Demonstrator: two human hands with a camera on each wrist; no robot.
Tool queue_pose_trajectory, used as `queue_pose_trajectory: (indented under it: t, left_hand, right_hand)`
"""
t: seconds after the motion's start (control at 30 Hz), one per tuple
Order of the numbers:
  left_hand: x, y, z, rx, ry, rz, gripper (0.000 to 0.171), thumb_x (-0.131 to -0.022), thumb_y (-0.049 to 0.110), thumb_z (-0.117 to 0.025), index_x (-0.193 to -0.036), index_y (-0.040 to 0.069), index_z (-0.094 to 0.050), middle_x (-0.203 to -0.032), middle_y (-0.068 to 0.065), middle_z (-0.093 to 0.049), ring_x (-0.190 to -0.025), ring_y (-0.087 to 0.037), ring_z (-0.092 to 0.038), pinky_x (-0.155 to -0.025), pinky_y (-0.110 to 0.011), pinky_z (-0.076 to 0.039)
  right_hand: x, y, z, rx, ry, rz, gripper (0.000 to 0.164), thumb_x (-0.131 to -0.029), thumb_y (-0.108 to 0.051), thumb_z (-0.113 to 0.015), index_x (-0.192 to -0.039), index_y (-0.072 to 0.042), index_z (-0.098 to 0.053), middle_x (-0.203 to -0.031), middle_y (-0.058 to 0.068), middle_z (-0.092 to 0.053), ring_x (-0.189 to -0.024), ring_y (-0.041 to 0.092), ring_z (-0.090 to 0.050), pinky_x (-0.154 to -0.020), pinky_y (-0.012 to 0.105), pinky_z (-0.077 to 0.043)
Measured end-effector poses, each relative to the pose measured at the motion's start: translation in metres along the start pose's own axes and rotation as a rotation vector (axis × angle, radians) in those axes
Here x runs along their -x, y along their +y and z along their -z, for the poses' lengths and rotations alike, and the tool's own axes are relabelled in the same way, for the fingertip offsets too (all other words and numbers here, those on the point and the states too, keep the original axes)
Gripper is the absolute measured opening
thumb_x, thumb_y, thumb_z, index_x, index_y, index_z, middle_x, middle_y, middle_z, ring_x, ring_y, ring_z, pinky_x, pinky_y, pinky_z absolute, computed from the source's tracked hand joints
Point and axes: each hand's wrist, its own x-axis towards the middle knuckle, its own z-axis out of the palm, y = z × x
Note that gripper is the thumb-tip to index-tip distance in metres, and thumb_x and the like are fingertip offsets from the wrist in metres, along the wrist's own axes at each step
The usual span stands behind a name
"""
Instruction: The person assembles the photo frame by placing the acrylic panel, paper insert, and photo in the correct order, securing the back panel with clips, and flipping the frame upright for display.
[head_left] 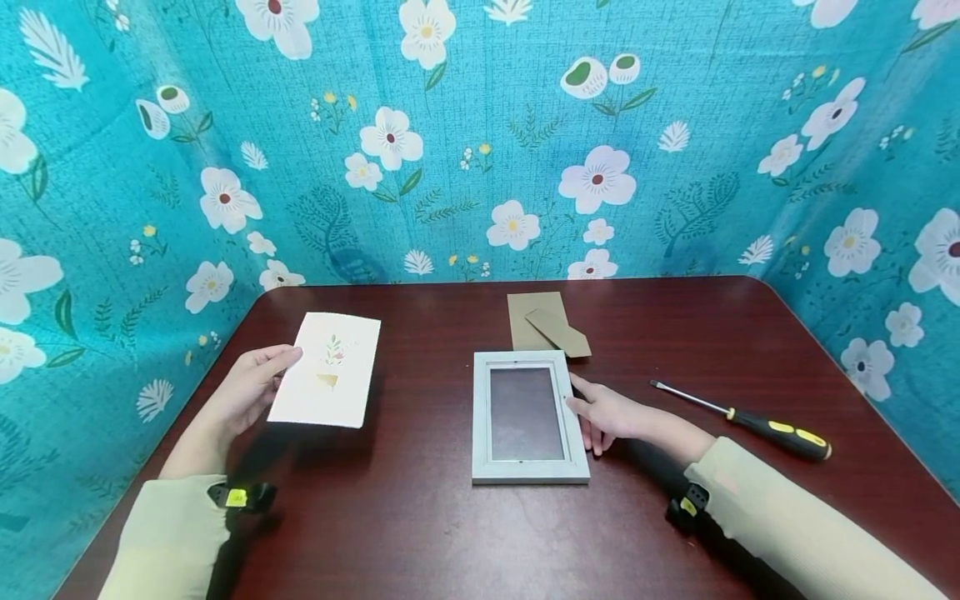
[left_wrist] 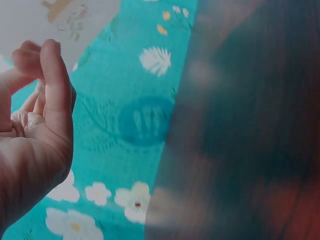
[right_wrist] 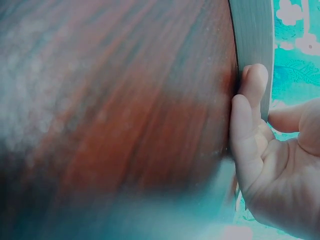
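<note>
On the left, my left hand pinches a white art print by its left edge, holding it up over the table. The print shows a small plant in a gold pot; part of it also appears at the top of the left wrist view. A pale grey picture frame with a see-through pane is at the middle. My right hand grips the frame's right side, thumb over the edge. In the right wrist view, its fingers lie along the frame's side.
Behind the frame lies a brown backing board with a stand leg on it. A screwdriver with a black and yellow handle lies at the right. Flowered turquoise cloth encloses the back and sides of the dark red table.
</note>
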Motion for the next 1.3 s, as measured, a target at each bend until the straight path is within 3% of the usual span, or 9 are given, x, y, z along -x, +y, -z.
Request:
queue_pose_trajectory:
  t: [0.13,0.33,0.67,0.87,1.13,1.3]
  left_hand:
    - [-0.002,0.007,-0.012,0.0,0.002,-0.059,0.02,-0.102,0.02,-0.052,-0.096,0.021,-0.071,-0.089,0.0,-0.072,-0.074,-0.017,-0.07,-0.061,-0.031,-0.056]
    - [-0.006,0.02,-0.037,-0.101,0.041,-0.132,0.019,-0.1,0.022,-0.056,-0.091,0.017,-0.071,-0.087,0.002,-0.072,-0.07,-0.016,-0.069,-0.058,-0.029,-0.056]
    - [-0.026,0.038,-0.092,-0.167,0.055,-0.323,0.03,-0.1,0.012,-0.054,-0.072,0.003,-0.061,-0.075,-0.002,-0.069,-0.056,-0.016,-0.062,-0.047,-0.027,-0.051]
    - [-0.037,0.047,-0.126,-0.305,0.002,-0.403,0.033,-0.097,0.008,-0.057,-0.066,-0.002,-0.053,-0.064,-0.01,-0.063,-0.045,-0.023,-0.052,-0.041,-0.028,-0.045]
    - [-0.047,0.053,-0.164,-0.382,-0.103,-0.425,0.034,-0.097,0.009,-0.058,-0.064,-0.001,-0.053,-0.053,-0.018,-0.053,-0.046,-0.028,-0.051,-0.045,-0.031,-0.043]
    - [-0.055,0.054,-0.186,-0.414,-0.16,-0.46,0.035,-0.095,0.006,-0.057,-0.061,0.0,-0.053,-0.05,-0.014,-0.053,-0.045,-0.025,-0.051,-0.045,-0.028,-0.041]
  right_hand:
    - [0.0,0.001,0.0,0.003,-0.003,0.002,0.06,-0.106,-0.012,-0.035,-0.152,0.004,0.0,-0.053,0.01,-0.057,-0.04,0.019,-0.055,-0.043,0.037,-0.05]
    - [-0.001,0.002,0.001,-0.003,-0.003,0.006,0.06,-0.106,-0.012,-0.036,-0.152,0.004,0.0,-0.053,0.011,-0.057,-0.04,0.019,-0.055,-0.043,0.038,-0.05]
    - [0.001,0.004,0.002,-0.006,0.002,-0.007,0.06,-0.106,-0.012,-0.035,-0.152,0.004,0.0,-0.053,0.011,-0.057,-0.04,0.019,-0.056,-0.042,0.037,-0.05]
    - [0.0,0.003,0.001,-0.009,0.003,-0.002,0.06,-0.106,-0.012,-0.036,-0.152,0.004,-0.001,-0.053,0.011,-0.057,-0.04,0.02,-0.056,-0.042,0.037,-0.05]
    - [-0.002,0.003,0.0,-0.007,-0.007,0.002,0.06,-0.106,-0.012,-0.035,-0.152,0.003,0.0,-0.053,0.011,-0.057,-0.04,0.02,-0.056,-0.041,0.036,-0.05]
    - [-0.002,0.002,0.001,-0.01,-0.007,0.013,0.06,-0.106,-0.011,-0.035,-0.152,0.004,0.0,-0.053,0.012,-0.057,-0.04,0.02,-0.056,-0.041,0.037,-0.049]
